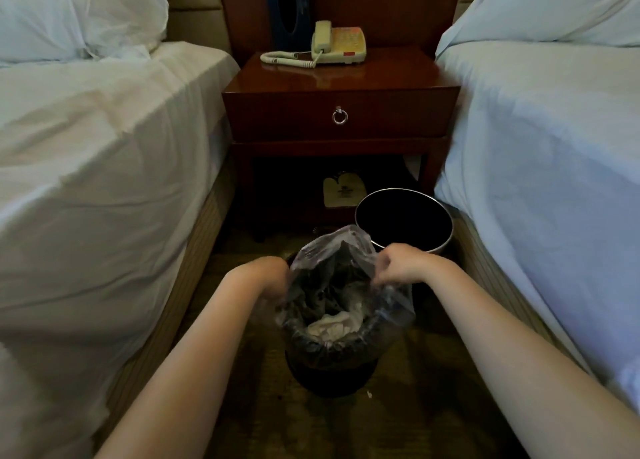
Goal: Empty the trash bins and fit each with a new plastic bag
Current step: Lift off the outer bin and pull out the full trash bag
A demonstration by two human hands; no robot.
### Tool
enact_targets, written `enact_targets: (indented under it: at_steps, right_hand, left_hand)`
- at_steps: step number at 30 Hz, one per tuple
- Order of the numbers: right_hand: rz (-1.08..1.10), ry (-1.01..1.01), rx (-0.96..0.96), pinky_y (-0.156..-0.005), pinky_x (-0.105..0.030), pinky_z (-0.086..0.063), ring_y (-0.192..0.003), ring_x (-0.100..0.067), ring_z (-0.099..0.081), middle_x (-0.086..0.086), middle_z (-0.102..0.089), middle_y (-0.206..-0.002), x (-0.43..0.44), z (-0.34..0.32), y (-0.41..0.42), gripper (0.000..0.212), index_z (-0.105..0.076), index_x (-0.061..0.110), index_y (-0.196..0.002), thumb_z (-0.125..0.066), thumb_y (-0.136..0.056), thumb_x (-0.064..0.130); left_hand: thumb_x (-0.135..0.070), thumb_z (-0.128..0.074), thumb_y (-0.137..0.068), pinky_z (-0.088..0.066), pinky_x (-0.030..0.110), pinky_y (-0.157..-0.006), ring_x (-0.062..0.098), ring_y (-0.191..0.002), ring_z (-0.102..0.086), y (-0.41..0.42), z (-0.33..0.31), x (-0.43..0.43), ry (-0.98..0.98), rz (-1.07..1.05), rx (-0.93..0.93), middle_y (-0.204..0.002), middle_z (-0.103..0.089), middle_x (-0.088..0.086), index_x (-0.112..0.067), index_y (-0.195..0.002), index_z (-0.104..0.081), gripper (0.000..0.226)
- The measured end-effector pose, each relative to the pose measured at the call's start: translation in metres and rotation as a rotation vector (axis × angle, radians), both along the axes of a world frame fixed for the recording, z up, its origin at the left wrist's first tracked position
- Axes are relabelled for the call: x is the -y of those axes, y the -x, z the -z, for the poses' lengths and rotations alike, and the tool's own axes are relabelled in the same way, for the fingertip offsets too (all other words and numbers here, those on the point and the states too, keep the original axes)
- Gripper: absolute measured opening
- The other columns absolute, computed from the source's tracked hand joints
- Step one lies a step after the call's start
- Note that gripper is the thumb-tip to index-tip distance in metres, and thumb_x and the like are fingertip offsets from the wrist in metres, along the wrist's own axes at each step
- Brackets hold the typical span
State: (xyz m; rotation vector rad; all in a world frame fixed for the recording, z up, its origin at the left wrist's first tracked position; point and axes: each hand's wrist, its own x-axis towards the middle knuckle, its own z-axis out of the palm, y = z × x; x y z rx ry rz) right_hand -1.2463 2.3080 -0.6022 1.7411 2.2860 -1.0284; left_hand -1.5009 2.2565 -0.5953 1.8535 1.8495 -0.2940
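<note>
Two trash bins are showing here. The near bin (329, 372) is standing on the carpeted floor (433, 406), midway between the beds, and it is wearing one clear plastic bag (332, 250). The second bin (403, 191), dark inside with a silver rim, is sitting farther back, just beside the right bed (536, 147) and in front of the nightstand (341, 119).

Both hands are working the bag. The left hand (273, 275), a little blurred, is gripping the bag's left edge with curled fingers. The right hand (398, 263) is pinching the right edge, and the far side of the bag is standing up off the rim while the near side is clinging around it. One clump of crumpled white tissue (334, 323) is lying inside.

Two beds are flanking the aisle, the left bed (104, 147) in rumpled white sheets. One cream telephone (341, 43) is resting near the back edge of the single dark wooden nightstand, its coiled cord trailing toward the left edge.
</note>
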Motion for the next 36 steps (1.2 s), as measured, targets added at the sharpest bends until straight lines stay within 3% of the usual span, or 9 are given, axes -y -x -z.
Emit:
enact_targets:
  at_steps: [6,10,14,17,22,25,29,32,36]
  right_hand:
    - [0.341,-0.422,-0.496,-0.059,-0.024,-0.039,-0.070,-0.017,-0.056,-0.002,-0.056,-0.074,-0.003,-0.031,0.029,0.023,-0.052,0.010,-0.080,-0.065,-0.091,0.025]
    - [0.380,-0.220,-0.715,-0.064,-0.034,-0.053,-0.058,-0.017,-0.060,-0.007,-0.061,-0.064,0.001,-0.037,0.040,0.021,-0.058,0.008,-0.103,-0.067,-0.090,0.022]
    - [0.218,-0.034,-0.533,-0.080,-0.035,-0.054,-0.093,-0.021,-0.065,-0.007,-0.065,-0.101,0.005,-0.024,0.027,0.051,-0.048,0.016,-0.125,-0.076,-0.083,0.028]
    - [0.049,0.042,-0.256,-0.092,-0.034,-0.047,-0.117,-0.023,-0.054,-0.004,-0.055,-0.123,0.011,-0.017,0.011,0.073,-0.040,0.013,-0.138,-0.080,-0.078,0.029]
    - [-0.072,0.071,0.136,-0.084,-0.033,-0.055,-0.093,-0.018,-0.067,-0.007,-0.069,-0.102,0.022,-0.013,0.005,0.032,-0.065,0.011,-0.114,-0.073,-0.083,0.013]
    - [0.063,-0.166,-0.049,-0.073,-0.034,-0.056,-0.083,-0.021,-0.067,-0.005,-0.067,-0.091,0.011,-0.019,0.012,0.006,-0.065,0.015,-0.094,-0.065,-0.088,0.014]
    - [0.219,-0.534,-0.301,-0.065,-0.041,-0.054,-0.070,-0.018,-0.060,0.003,-0.059,-0.082,0.010,-0.034,0.028,0.024,-0.053,0.023,-0.114,-0.060,-0.092,0.023]
    - [0.084,-0.782,-0.381,-0.056,-0.025,-0.037,-0.067,-0.003,-0.045,0.014,-0.039,-0.080,0.024,-0.037,0.038,0.026,-0.048,0.020,-0.109,-0.063,-0.089,0.028]
    - [-0.135,-0.384,-0.355,-0.072,-0.039,-0.049,-0.080,-0.015,-0.057,0.002,-0.058,-0.090,0.038,-0.026,0.047,0.041,-0.053,0.019,-0.101,-0.074,-0.079,0.046]
  left_hand:
    - [-0.025,-0.048,-0.098,-0.051,0.029,-0.057,0.013,-0.046,-0.061,-0.026,-0.019,-0.012,-0.513,-0.384,0.602,-0.065,-0.068,0.006,-0.013,-0.086,-0.055,0.018]
    - [-0.030,-0.062,-0.091,-0.057,0.031,-0.069,0.015,-0.064,-0.069,-0.025,-0.023,-0.007,-0.462,-0.341,0.691,-0.083,-0.070,0.003,-0.015,-0.106,-0.053,0.022]
    - [-0.041,-0.070,-0.082,-0.053,0.035,-0.085,0.016,-0.091,-0.065,-0.009,-0.013,0.001,0.010,-0.171,0.475,-0.110,-0.063,0.000,-0.021,-0.120,-0.053,0.046]
    - [-0.049,-0.072,-0.076,-0.048,0.039,-0.095,0.018,-0.101,-0.060,-0.006,-0.007,0.007,0.246,-0.055,0.310,-0.111,-0.060,-0.001,-0.023,-0.107,-0.058,0.043]
    - [-0.031,-0.065,-0.088,-0.048,0.024,-0.071,0.010,-0.077,-0.063,-0.013,0.003,0.015,0.316,0.100,0.111,-0.087,-0.067,-0.001,-0.021,-0.082,-0.062,0.012]
    - [-0.029,-0.051,-0.096,-0.053,0.029,-0.066,0.015,-0.061,-0.065,-0.019,0.001,0.009,0.089,-0.083,0.277,-0.069,-0.067,0.005,-0.011,-0.091,-0.062,0.023]
    - [-0.031,-0.049,-0.098,-0.054,0.030,-0.061,0.016,-0.053,-0.064,-0.028,-0.013,-0.002,-0.430,-0.342,0.517,-0.062,-0.063,0.005,-0.014,-0.081,-0.054,0.024]
    - [-0.025,-0.049,-0.097,-0.055,0.030,-0.062,0.014,-0.053,-0.063,-0.028,-0.018,-0.003,-0.571,-0.465,0.560,-0.067,-0.064,0.005,-0.015,-0.089,-0.055,0.014]
    - [-0.018,-0.048,-0.096,-0.055,0.033,-0.062,0.019,-0.065,-0.065,-0.022,-0.006,-0.006,-0.593,-0.553,0.468,-0.083,-0.063,0.007,-0.014,-0.102,-0.054,0.009]
